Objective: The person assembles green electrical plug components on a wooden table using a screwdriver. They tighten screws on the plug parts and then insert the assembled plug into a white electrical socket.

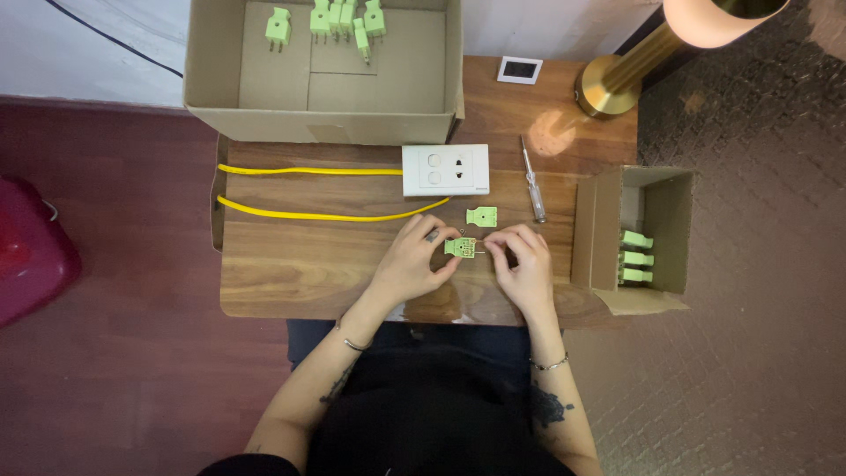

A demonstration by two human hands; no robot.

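Head view, frame centre: left hand (412, 257) gripping green plug half (460, 248); right hand (525, 257) pinching its metal prong; green cover (481, 215) just above.

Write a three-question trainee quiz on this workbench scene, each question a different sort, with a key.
1. True or false: the left hand and right hand both touch the opened green plug half.
2. Which thing lies between the detached green plug cover and the small cardboard box? A) a hammer B) a screwdriver C) scissors
3. Fill in: the yellow cable runs to the white ____.

Key: 1 true. 2 B. 3 socket plate, which lies just in front of the large cardboard box holding more green plugs.
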